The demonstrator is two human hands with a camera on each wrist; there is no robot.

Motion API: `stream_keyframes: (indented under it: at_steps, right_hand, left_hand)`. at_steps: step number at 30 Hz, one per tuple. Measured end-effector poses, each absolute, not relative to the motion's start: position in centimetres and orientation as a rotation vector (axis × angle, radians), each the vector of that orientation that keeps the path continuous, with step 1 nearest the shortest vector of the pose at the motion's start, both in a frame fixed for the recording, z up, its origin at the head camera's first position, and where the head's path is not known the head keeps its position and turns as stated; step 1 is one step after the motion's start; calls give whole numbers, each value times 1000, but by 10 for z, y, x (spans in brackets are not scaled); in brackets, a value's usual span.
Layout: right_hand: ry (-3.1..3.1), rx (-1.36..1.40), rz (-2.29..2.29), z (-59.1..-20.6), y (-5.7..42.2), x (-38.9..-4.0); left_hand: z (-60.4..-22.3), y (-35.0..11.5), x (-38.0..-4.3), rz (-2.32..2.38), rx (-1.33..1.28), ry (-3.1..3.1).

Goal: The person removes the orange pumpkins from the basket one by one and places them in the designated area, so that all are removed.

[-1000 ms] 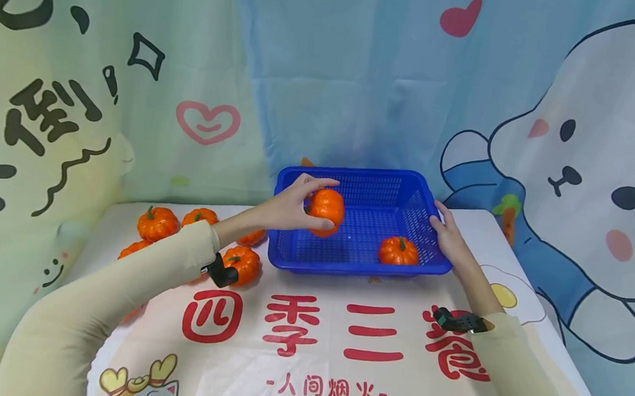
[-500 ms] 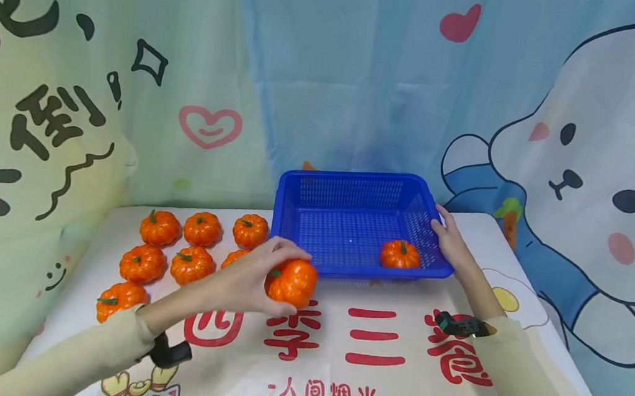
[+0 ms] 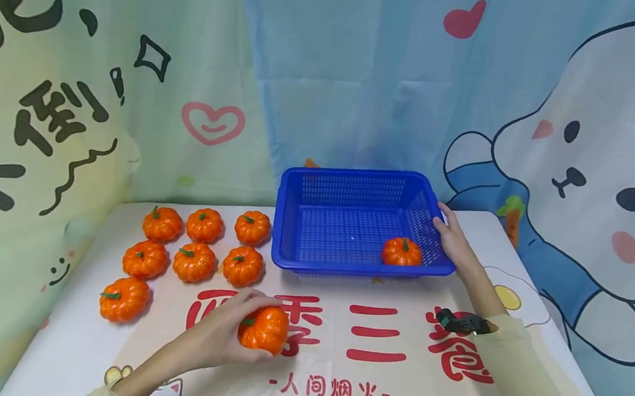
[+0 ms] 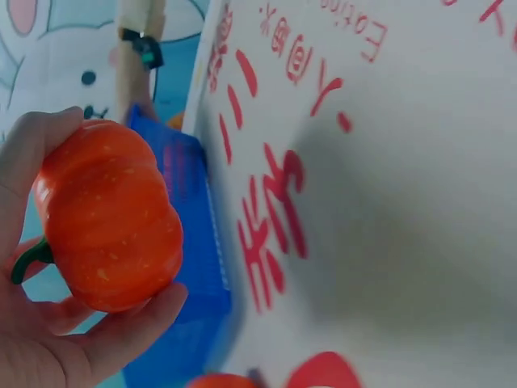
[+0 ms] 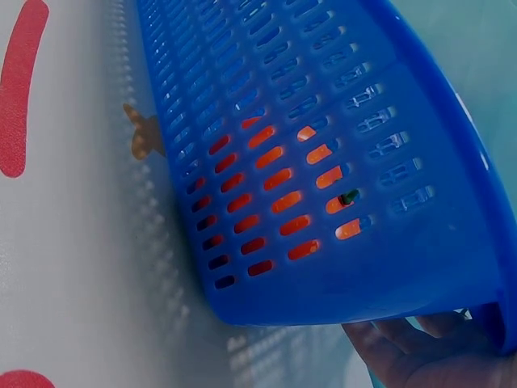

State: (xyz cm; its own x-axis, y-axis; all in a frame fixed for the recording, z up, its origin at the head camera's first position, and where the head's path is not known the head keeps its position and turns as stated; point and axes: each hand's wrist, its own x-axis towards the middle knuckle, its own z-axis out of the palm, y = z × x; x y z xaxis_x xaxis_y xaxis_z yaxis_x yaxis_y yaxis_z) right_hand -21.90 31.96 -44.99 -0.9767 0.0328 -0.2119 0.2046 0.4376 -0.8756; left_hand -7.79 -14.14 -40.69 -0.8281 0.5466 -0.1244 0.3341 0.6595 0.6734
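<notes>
My left hand (image 3: 223, 333) grips a small orange pumpkin (image 3: 265, 330) with a green stem, held over the red lettering left of centre. In the left wrist view the thumb and fingers curl round this pumpkin (image 4: 113, 218). My right hand (image 3: 455, 239) holds the right end of a blue plastic basket (image 3: 357, 267); the right wrist view has its fingers (image 5: 388, 347) under the rim. Inside the basket, at its front right corner, sits one pumpkin (image 3: 401, 252), also visible through the slots of the wall (image 5: 283, 202).
Left of the basket, several pumpkins (image 3: 193, 263) lie in loose rows on the table. A printed cloth with red characters (image 3: 376, 333) covers the tabletop. Behind the table hangs a curtain (image 3: 347, 101) with cartoon figures.
My left hand has carried its pumpkin out from over the basket, toward me and to the left. The pumpkin in the basket and my right hand have stayed in place.
</notes>
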Motion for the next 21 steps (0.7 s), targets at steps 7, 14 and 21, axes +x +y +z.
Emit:
stream_keyframes:
  at_steps: [7, 14, 21]
  right_hand:
    - [2521, 210, -1570, -447, 322, -221]
    - [2514, 212, -1575, -448, 323, -224]
    - [2483, 223, -1580, -453, 322, -226]
  left_hand:
    - [-420, -158, -71, 989, 535, 2618]
    - [-424, -178, -73, 934, 430, 2723]
    - [-433, -213, -85, 804, 158, 2823]
